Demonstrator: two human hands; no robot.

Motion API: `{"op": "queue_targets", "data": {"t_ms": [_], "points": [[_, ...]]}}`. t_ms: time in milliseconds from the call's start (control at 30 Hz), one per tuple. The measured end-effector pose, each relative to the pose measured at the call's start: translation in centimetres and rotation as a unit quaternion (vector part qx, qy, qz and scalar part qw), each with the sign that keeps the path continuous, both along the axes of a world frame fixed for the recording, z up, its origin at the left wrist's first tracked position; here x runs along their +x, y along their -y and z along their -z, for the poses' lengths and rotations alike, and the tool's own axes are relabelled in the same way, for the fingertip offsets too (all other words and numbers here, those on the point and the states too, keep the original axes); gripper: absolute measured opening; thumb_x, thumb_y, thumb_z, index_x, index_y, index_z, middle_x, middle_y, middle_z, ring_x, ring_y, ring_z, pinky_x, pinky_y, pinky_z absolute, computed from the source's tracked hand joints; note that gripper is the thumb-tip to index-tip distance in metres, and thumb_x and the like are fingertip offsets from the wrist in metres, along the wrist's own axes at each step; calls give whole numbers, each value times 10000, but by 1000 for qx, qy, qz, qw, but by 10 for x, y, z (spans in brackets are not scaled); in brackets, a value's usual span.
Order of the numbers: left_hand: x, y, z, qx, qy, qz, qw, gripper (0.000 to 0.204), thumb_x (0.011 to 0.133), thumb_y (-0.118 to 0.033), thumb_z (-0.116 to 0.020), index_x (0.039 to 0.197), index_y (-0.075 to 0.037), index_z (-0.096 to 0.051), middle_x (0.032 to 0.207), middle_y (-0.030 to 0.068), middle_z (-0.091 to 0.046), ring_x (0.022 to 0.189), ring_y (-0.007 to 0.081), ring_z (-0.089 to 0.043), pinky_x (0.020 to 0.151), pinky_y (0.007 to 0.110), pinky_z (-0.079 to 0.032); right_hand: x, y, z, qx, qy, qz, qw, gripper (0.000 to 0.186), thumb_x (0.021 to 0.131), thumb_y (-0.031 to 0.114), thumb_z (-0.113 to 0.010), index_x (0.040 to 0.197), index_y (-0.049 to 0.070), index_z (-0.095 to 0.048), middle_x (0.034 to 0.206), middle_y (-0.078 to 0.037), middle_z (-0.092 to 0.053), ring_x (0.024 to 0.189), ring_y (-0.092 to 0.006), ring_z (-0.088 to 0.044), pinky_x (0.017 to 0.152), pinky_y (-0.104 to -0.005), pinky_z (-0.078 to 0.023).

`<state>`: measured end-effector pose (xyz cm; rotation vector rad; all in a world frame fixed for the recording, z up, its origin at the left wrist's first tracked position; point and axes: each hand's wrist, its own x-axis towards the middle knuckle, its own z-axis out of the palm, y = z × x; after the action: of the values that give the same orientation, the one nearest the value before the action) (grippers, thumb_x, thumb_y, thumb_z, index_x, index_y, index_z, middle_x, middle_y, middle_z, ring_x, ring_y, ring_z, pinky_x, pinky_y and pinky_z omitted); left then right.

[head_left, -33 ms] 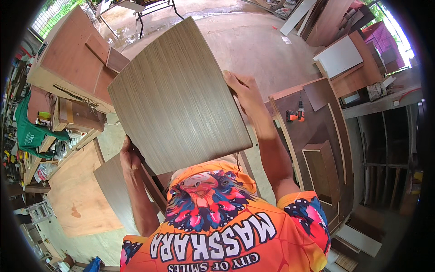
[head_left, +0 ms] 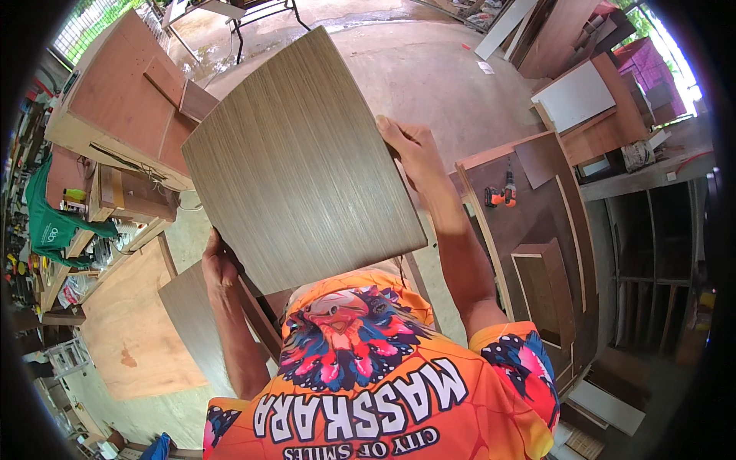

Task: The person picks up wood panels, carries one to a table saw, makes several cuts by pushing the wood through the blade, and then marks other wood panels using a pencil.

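Note:
A squarish board [head_left: 299,169] with a grey-brown wood-grain face is held up in front of my body, tilted a little. My right hand [head_left: 410,149] grips its right edge near the middle, thumb on the front face. My left hand [head_left: 218,257] grips the lower part of its left edge, fingers partly hidden behind it. Below and to the left, behind my left forearm, lies another grey wood-grain panel [head_left: 192,314], next to a pale plywood sheet [head_left: 130,322].
An orange-and-black drill [head_left: 500,195] lies on a dark panel assembly [head_left: 567,253] to my right. Wooden cabinets [head_left: 123,92] and a cluttered shelf with a green cloth [head_left: 57,218] stand at left. Stacked boards [head_left: 521,31] and a white panel [head_left: 571,103] are at upper right; a metal-legged table [head_left: 245,19] stands ahead.

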<state>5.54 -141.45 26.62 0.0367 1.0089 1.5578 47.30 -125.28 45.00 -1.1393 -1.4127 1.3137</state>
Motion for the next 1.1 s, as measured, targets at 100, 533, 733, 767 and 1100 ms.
{"op": "queue_targets", "data": {"t_ms": [100,533,733,767,1100], "points": [[-7,-28,0,3,26,-5,1000,453,1079,-319,-543,1427,-31,-562,1486,110,-567,1392,278,-493,1213,451,-329,-6,-49,3,-16,6,-16,1000,515,1062,415,-596,748,9,-563,713,81,-402,662,-52,-340,574,-287,-289],[59,-132,-66,32,-73,-177,981,314,1009,-185,-643,1258,3,-673,1197,81,-715,1127,194,-649,1018,345,-489,14,-206,56,-139,-143,-67,978,305,1072,272,-588,1044,-1,-724,882,39,-669,746,-33,-570,640,-234,-451],[90,-150,-88,47,-141,-199,969,388,1021,-169,-621,1349,39,-627,1267,97,-703,1166,197,-654,1017,343,-489,20,-232,91,-167,-219,-58,960,273,1076,245,-587,1048,16,-731,975,13,-718,848,-61,-632,747,-256,-505],[91,-151,-89,14,-145,-213,966,389,1022,-167,-619,1351,41,-625,1267,100,-704,1165,199,-656,1019,341,-489,19,-235,94,-167,-234,-59,956,272,1077,244,-584,1049,17,-732,993,8,-724,871,-65,-637,769,-260,-508],[68,-176,-83,105,-124,-178,971,410,1012,-160,-626,1361,55,-613,1276,123,-706,1177,215,-667,1045,356,-492,10,-239,93,-131,-259,-14,957,200,1056,185,-606,1047,35,-739,1041,-3,-733,954,-72,-652,874,-285,-507]]}}
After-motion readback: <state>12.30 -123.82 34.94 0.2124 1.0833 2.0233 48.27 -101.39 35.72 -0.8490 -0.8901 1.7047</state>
